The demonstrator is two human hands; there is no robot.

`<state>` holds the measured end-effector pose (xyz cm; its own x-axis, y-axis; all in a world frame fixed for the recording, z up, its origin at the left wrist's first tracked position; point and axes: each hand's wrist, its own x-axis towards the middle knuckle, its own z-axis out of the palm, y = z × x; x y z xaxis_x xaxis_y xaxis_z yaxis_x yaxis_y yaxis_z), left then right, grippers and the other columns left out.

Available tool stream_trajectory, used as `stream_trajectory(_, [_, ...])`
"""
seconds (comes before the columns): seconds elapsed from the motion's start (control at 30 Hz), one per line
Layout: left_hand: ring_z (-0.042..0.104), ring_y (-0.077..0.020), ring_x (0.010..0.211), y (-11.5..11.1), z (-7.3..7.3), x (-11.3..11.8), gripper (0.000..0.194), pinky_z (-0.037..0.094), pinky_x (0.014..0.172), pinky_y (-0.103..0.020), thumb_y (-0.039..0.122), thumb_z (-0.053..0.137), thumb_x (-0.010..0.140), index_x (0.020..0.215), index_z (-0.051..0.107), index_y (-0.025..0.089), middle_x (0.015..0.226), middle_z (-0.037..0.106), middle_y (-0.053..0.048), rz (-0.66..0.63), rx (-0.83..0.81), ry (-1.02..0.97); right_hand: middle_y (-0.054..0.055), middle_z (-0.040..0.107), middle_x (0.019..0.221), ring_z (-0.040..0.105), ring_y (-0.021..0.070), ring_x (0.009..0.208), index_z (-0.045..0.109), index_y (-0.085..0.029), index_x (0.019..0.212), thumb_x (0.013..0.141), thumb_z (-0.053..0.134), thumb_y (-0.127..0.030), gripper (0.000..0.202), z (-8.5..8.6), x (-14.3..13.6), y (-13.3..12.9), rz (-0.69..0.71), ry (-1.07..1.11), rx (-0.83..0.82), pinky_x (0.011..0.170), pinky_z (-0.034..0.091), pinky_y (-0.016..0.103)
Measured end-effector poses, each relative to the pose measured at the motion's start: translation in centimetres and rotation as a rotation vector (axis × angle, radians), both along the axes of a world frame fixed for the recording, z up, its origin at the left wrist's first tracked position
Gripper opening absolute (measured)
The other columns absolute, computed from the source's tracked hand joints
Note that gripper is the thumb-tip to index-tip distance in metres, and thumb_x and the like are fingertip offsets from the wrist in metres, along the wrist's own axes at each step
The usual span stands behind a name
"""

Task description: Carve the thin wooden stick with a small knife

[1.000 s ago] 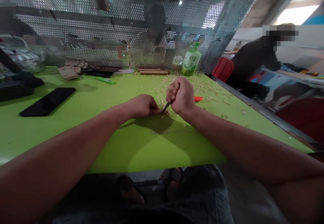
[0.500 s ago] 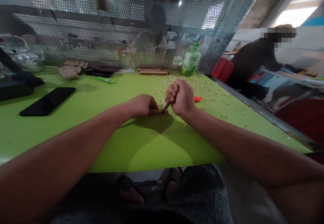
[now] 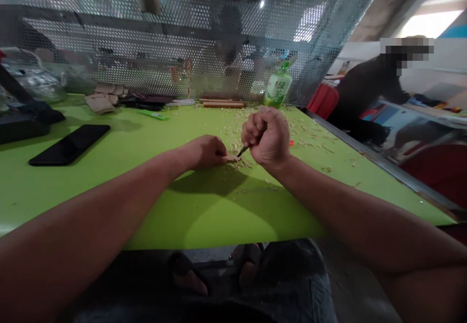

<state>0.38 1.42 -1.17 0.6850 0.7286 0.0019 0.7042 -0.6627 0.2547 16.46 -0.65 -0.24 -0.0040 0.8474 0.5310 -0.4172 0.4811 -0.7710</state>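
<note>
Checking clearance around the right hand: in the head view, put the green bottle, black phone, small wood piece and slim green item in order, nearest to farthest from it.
1. Small wood piece: just left of the right hand, by the tool tip.
2. Green bottle: beyond the hand, by the mesh.
3. Slim green item: left, toward the back.
4. Black phone: far left.

Head-worn view — forward, downward

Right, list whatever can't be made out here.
All head view:
Upper part of dark tool: inside right hand.
Left end of pale piece: under left hand.
Red object: partly behind right hand.
Black stand: cut by left edge.
Fine print on bottle: too small.
</note>
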Motion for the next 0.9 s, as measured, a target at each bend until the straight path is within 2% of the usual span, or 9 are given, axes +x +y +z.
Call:
stream_trajectory(0.23, [0.045,-0.0108,0.063,0.7,-1.0,-0.3,0.025,0.029,0.060,-0.024,0.033,0.055,0.079,0.077,0.072,0.015,0.065,0.060,-0.001,-0.025,0.055,-0.040,-0.008,0.032,0.045,0.028,0.0067,0.035,0.029,-0.023,0.056,0.084,0.056,-0.040,0.042,-0.5,-0.8,0.1,-0.003,-0.029,-0.064,0.034,0.028,0.021])
stream_trajectory(0.43, [0.047,-0.0115,0.064,0.6,-0.8,-0.3,0.023,0.030,0.061,-0.025,0.032,0.056,0.078,0.077,0.073,0.015,0.067,0.062,-0.001,-0.014,0.033,-0.031,-0.008,0.031,0.045,0.028,0.0070,0.035,0.029,-0.024,0.056,0.084,0.056,-0.040,0.042,-0.6,-0.8,0.2,-0.018,-0.034,-0.061,0.033,0.028,0.021])
stream_trajectory(0.57, [0.045,-0.0113,0.062,0.6,-0.7,-0.2,0.024,0.030,0.061,-0.026,0.032,0.055,0.078,0.074,0.071,0.015,0.065,0.060,-0.001,-0.015,0.021,-0.029,-0.008,0.032,0.046,0.029,0.0071,0.036,0.031,-0.023,0.056,0.084,0.055,-0.039,0.041,-0.9,-0.9,0.2,-0.034,-0.049,-0.031,0.034,0.028,0.021])
stream_trajectory(0.77, [0.040,-0.0106,0.059,0.5,-0.6,0.0,0.022,0.029,0.061,-0.026,0.029,0.054,0.076,0.063,0.064,0.015,0.058,0.054,0.000,-0.028,0.034,-0.007,-0.007,0.033,0.048,0.031,0.0071,0.037,0.035,-0.023,0.055,0.085,0.055,-0.035,0.039,-1.3,-1.1,-0.1,0.002,-0.075,0.100,0.036,0.028,0.023])
stream_trajectory(0.9, [0.039,-0.0105,0.058,0.3,-0.5,0.1,0.019,0.028,0.061,-0.027,0.027,0.054,0.074,0.062,0.063,0.015,0.058,0.053,0.001,0.005,0.029,0.017,-0.007,0.032,0.048,0.032,0.0070,0.038,0.035,-0.023,0.055,0.086,0.056,-0.037,0.040,-1.4,-1.4,-0.5,-0.038,-0.088,0.088,0.037,0.027,0.023])
